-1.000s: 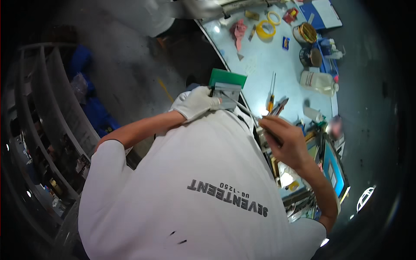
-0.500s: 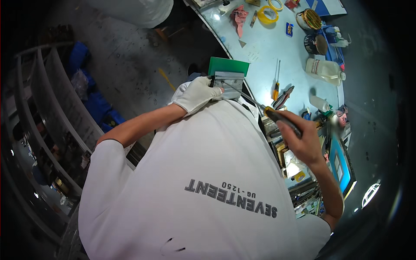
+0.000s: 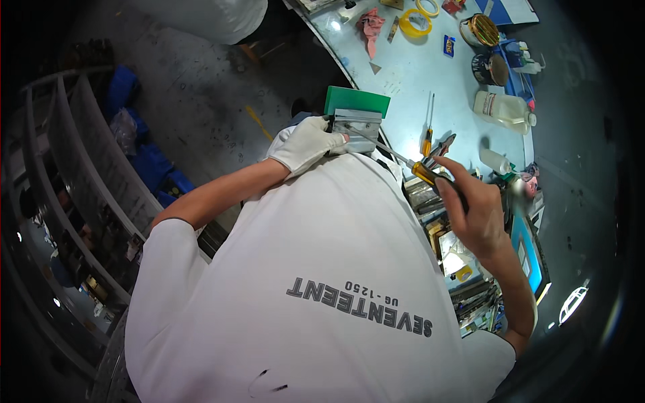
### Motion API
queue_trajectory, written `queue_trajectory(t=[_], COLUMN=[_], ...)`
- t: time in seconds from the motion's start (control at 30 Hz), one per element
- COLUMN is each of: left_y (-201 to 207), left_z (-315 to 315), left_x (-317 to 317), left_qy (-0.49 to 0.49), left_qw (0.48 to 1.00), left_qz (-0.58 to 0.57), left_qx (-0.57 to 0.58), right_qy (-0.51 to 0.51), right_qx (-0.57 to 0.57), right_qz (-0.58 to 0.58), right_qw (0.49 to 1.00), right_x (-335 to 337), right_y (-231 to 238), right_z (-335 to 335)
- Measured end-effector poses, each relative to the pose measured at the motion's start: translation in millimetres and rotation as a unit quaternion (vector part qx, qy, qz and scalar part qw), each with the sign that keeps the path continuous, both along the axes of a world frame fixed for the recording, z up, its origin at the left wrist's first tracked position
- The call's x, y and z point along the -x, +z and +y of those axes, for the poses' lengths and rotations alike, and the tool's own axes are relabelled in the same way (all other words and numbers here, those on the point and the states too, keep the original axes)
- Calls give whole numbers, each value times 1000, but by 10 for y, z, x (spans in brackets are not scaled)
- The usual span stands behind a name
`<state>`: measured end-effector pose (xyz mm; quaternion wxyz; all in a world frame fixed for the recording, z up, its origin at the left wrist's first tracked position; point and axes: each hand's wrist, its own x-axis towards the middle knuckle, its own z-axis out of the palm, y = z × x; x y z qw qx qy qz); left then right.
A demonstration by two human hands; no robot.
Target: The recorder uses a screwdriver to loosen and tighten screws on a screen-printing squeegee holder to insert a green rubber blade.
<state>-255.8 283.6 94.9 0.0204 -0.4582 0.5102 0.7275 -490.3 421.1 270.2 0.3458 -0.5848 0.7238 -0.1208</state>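
My gloved left hand [image 3: 304, 146] is closed on a squeegee with a grey metal holder [image 3: 361, 123] and a green blade [image 3: 356, 102] pointing away from me. The squeegee is held close against my shirt front, beside the table's edge. My bare right hand [image 3: 480, 215] holds the yellow-and-black handle of a screwdriver [image 3: 424, 173], its index finger lifted off the grip. The screwdriver's shaft slants left, and its tip meets the face of the metal holder. A second screwdriver [image 3: 428, 138] and red-handled pliers [image 3: 440, 150] lie on the table just beyond my right hand.
On the pale table [image 3: 396, 87] are a pink rag [image 3: 371, 30], yellow tape [image 3: 415, 23], tins [image 3: 480, 30], a translucent jug [image 3: 504, 111] and a white bottle [image 3: 495, 161]. Flat pieces crowd a rack [image 3: 470, 295] below my right hand. A metal rack [image 3: 74, 161] stands left.
My right hand has shifted slightly right on the screwdriver handle, its fingers loosening and the index finger rising. The squeegee stays in my left hand with barely any movement.
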Motion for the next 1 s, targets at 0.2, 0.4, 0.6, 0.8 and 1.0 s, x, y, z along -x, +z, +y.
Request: queue_trajectory(t=[0.2,0.4,0.6,0.8,1.0], left_y=[-80,-62,-273,-275,-134], left_z=[-14,-82,-50,-94,-90], left_x=[5,47,21,43,57], left_qy=[14,-18,7,-8,-3], left_qw=[1000,1000,999,998,998], left_qz=[15,-14,39,33,-6], left_qx=[-23,-11,-32,-48,-65], right_qy=[132,44,36,-28,-40], right_qx=[131,101,191,23,82], right_qz=[79,12,14,-10,-86], right_qw=[979,994,981,999,992], right_x=[-54,-3,-53,-7,64], right_y=[11,-63,21,49,-21], right_z=[-26,21,-54,28,60])
